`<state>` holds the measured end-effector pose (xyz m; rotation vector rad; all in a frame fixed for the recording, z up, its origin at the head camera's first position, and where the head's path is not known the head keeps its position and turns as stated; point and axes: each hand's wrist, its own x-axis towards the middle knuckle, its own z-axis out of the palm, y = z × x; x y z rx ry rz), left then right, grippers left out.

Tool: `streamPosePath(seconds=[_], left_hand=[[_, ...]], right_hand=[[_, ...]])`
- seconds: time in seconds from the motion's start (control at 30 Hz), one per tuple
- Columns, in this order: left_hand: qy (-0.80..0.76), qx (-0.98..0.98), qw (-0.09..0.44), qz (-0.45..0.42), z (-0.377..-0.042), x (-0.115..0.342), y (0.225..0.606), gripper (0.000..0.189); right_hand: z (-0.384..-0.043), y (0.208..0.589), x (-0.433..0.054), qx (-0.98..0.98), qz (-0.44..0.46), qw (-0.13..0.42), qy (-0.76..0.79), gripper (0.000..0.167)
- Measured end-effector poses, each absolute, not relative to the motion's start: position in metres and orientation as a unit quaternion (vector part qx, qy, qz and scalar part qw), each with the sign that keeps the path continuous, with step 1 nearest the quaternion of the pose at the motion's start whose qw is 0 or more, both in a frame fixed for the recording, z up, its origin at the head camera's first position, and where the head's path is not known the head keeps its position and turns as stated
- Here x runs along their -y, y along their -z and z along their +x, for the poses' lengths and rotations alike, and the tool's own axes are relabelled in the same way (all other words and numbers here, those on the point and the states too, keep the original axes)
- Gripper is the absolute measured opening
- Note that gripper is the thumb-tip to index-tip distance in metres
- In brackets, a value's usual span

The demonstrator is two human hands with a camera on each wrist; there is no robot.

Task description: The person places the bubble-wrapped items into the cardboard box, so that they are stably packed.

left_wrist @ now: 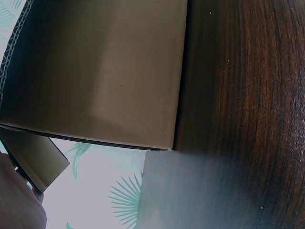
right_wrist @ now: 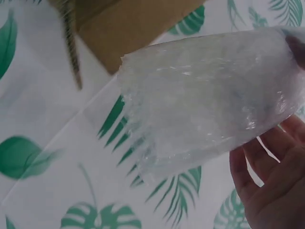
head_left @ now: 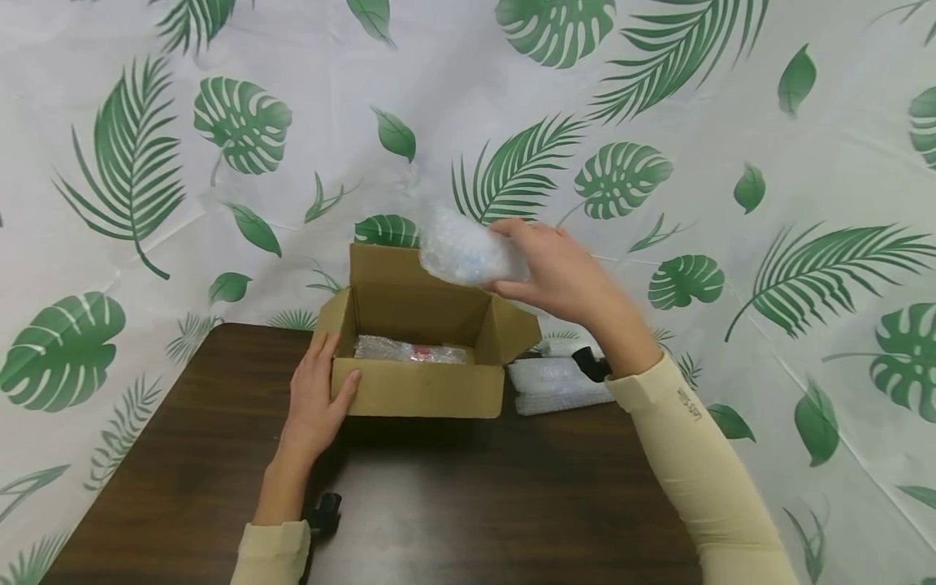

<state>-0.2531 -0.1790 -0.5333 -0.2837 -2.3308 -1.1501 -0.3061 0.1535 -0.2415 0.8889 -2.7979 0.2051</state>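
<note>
My right hand point(head_left: 559, 272) grips a bubble-wrapped bundle point(head_left: 468, 252) above the back right part of an open cardboard box point(head_left: 417, 392). In the right wrist view the clear bubble wrap point(right_wrist: 200, 100) tapers to a loose, crinkled end, and what it encloses is hidden. My left hand point(head_left: 314, 398) holds the box at its front left corner, thumb by the front rim and fingers along the left flap point(head_left: 335, 318). Inside the box lies another bubble-wrapped item point(head_left: 409, 350) with a red patch on it.
Several folded sheets of bubble wrap point(head_left: 559, 386) lie right of the box, partly behind my right forearm. Everything stands on a dark wooden table point(head_left: 468, 487). Behind its back edge hangs a white sheet with green leaf prints point(head_left: 307, 97).
</note>
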Motion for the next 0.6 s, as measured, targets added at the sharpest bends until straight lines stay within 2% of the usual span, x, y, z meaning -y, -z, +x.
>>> streamPosePath(seconds=[0.27,0.6], left_hand=[[0.422,0.868,0.239,-0.105,-0.255,0.179,0.530,0.072],[0.425,0.868,0.237,-0.095,-0.254,0.181,0.532,0.072]], right_hand=[[-0.337,0.269,-0.105,0.931,0.361,0.022,-0.047,0.074],[-0.363,0.333,-0.058,0.936,0.325,-0.132,-0.013,0.073]])
